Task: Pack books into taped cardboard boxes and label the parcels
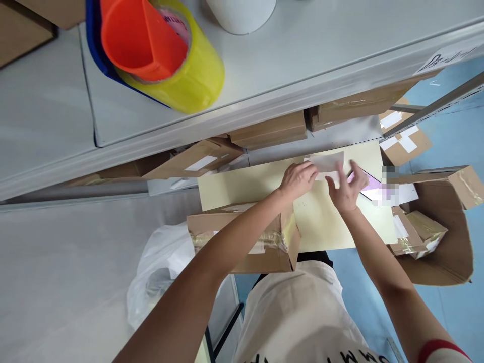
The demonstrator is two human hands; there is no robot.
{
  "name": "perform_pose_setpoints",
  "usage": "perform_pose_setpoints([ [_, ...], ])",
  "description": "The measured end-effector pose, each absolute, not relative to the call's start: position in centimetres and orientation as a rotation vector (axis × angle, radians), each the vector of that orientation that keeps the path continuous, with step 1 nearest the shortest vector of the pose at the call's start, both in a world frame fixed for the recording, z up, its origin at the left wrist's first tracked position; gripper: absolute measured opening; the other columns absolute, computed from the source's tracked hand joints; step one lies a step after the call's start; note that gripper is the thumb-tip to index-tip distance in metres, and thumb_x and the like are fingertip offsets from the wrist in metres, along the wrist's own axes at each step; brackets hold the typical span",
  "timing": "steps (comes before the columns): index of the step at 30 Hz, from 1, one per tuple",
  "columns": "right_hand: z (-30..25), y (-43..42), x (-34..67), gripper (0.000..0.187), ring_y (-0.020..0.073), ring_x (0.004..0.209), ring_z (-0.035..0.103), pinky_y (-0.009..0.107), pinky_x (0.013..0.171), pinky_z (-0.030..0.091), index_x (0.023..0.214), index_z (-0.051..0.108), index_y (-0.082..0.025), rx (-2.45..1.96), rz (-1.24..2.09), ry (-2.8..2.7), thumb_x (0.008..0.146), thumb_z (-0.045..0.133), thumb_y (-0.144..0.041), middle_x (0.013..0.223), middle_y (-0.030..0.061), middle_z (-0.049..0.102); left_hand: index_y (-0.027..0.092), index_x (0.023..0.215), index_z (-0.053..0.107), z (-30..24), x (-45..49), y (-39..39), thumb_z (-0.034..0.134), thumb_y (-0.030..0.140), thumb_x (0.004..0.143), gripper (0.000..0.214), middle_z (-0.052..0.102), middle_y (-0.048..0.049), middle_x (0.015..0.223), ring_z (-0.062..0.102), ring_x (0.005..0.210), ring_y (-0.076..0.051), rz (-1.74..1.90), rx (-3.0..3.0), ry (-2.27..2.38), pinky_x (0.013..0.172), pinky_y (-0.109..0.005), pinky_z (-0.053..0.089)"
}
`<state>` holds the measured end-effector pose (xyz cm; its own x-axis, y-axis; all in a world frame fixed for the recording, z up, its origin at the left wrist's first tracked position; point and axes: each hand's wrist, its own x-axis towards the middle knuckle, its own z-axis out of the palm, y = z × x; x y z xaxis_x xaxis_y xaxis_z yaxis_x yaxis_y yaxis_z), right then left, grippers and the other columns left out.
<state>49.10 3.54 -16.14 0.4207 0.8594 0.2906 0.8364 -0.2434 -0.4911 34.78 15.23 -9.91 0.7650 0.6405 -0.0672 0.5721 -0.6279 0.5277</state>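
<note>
A small white paper slip (325,162) is held over the pale yellow tabletop (321,222). My left hand (299,180) pinches its left end between closed fingers. At the slip's right end is my right hand (347,189), fingers apart and slightly blurred; whether a fingertip touches the paper I cannot tell. A flat thing with a pink and purple face (366,184) lies just beyond my right hand, partly covered by it. Under my left forearm sits a taped cardboard box (242,254) on the near left of the tabletop.
A grey shelf (302,60) above bears a yellow tape roll (206,75) with an orange plastic piece (128,38) in it. Cartons (268,131) line the lower shelf. At right stands an open carton (449,237) with smaller boxes inside. A white plastic bag (162,262) lies left.
</note>
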Motion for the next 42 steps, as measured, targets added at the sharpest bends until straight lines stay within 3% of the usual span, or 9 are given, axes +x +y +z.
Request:
perform_pose_setpoints([
  [3, -16.6, 4.3, 50.1, 0.083, 0.0412, 0.141, 0.03, 0.059, 0.107, 0.033, 0.157, 0.012, -0.02, -2.064, 0.185, -1.26, 0.092, 0.049, -0.056, 0.156, 0.0209, 0.028, 0.02, 0.089, 0.065, -9.7, 33.7, 16.0, 0.052, 0.015, 0.09, 0.014, 0.069, -0.0042, 0.092, 0.065, 0.086, -0.017, 0.214, 2.321, 0.954, 0.077, -0.028, 0.048],
  [5, -17.0, 5.5, 50.6, 0.085, 0.0381, 0.142, 0.03, 0.058, 0.108, 0.034, 0.157, 0.005, -0.021, -2.015, 0.352, -1.341, 0.093, 0.046, -0.057, 0.157, 0.0198, 0.027, 0.019, 0.087, 0.064, -9.6, 33.0, 16.5, 0.053, 0.014, 0.089, 0.012, 0.07, -0.0043, 0.091, 0.065, 0.086, -0.018, 0.235, 2.252, 0.946, 0.078, -0.028, 0.049],
  [10, -16.7, 9.5, 50.7, 0.066, 0.0363, 0.137, 0.041, 0.058, 0.105, 0.031, 0.15, 0.03, -0.023, -1.992, 0.616, -1.553, 0.094, 0.046, -0.052, 0.147, 0.0167, 0.048, 0.017, 0.084, 0.064, -10.8, 31.5, 17.6, 0.06, 0.021, 0.086, 0.007, 0.072, -0.0053, 0.087, 0.068, 0.085, -0.02, 0.299, 1.946, 0.949, 0.078, -0.03, 0.053],
  [14, -15.2, 11.3, 50.3, 0.029, 0.0301, 0.109, 0.061, 0.054, 0.102, 0.027, 0.113, 0.065, -0.023, -2.088, 0.688, -1.537, 0.096, 0.043, -0.033, 0.115, 0.0119, 0.069, 0.017, 0.117, 0.059, -11.8, 30.0, 17.9, 0.066, 0.02, 0.081, 0.037, 0.069, -0.0109, 0.117, 0.067, 0.106, -0.022, 0.564, 1.691, 1.277, 0.093, -0.036, 0.052],
  [19, -13.8, 11.3, 49.7, 0.023, 0.0272, 0.098, 0.062, 0.05, 0.1, 0.024, 0.095, 0.07, -0.022, -2.025, 0.644, -1.656, 0.094, 0.047, -0.023, 0.098, 0.0093, 0.071, 0.017, 0.14, 0.045, -8.7, 30.2, 16.9, 0.079, 0.021, 0.071, 0.076, 0.039, -0.0193, 0.153, 0.027, 0.147, -0.034, 0.725, 2.146, 1.489, 0.12, -0.053, 0.019],
  [24, -13.5, 10.7, 49.3, 0.025, 0.0262, 0.095, 0.062, 0.046, 0.096, 0.025, 0.092, 0.072, -0.023, -1.857, 0.604, -1.798, 0.097, 0.048, -0.028, 0.097, 0.0082, 0.074, 0.026, 0.103, 0.07, -6.8, 33.4, 16.0, 0.063, 0.021, 0.088, 0.018, 0.073, -0.008, 0.112, 0.055, 0.123, -0.03, 0.169, 2.469, 1.093, 0.117, -0.059, 0.009],
  [27, -13.6, 10.3, 49.6, 0.027, 0.026, 0.093, 0.063, 0.046, 0.096, 0.026, 0.091, 0.071, -0.023, -1.827, 0.614, -1.761, 0.098, 0.047, -0.033, 0.098, 0.0078, 0.075, 0.025, 0.081, 0.072, -7.4, 34.4, 16.5, 0.053, 0.021, 0.094, 0.024, 0.076, -0.0048, 0.086, 0.063, 0.101, -0.025, 0.037, 2.432, 1.129, 0.114, -0.059, 0.012],
  [35, -13.5, 9.5, 50.5, 0.022, 0.0276, 0.1, 0.063, 0.042, 0.091, 0.033, 0.108, 0.063, -0.021, -1.762, 0.729, -1.762, 0.092, 0.05, -0.03, 0.108, 0.0099, 0.071, 0.023, 0.089, 0.074, -8.4, 34.3, 18.1, 0.054, 0.029, 0.094, 0.021, 0.077, -0.0052, 0.091, 0.065, 0.093, -0.026, -0.092, 2.118, 1.27, 0.095, -0.047, 0.031],
  [42, -13.6, 9.8, 52.5, 0.048, 0.0314, 0.101, 0.063, 0.053, 0.095, 0.027, 0.128, 0.05, -0.02, -1.94, 0.768, -1.836, 0.081, 0.045, -0.01, 0.099, 0.0125, 0.072, 0.023, 0.085, 0.073, -9.3, 32.8, 19.4, 0.056, 0.028, 0.093, 0.019, 0.077, -0.0075, 0.092, 0.066, 0.093, -0.026, 0.276, 2.106, 1.493, 0.096, -0.045, 0.031],
])
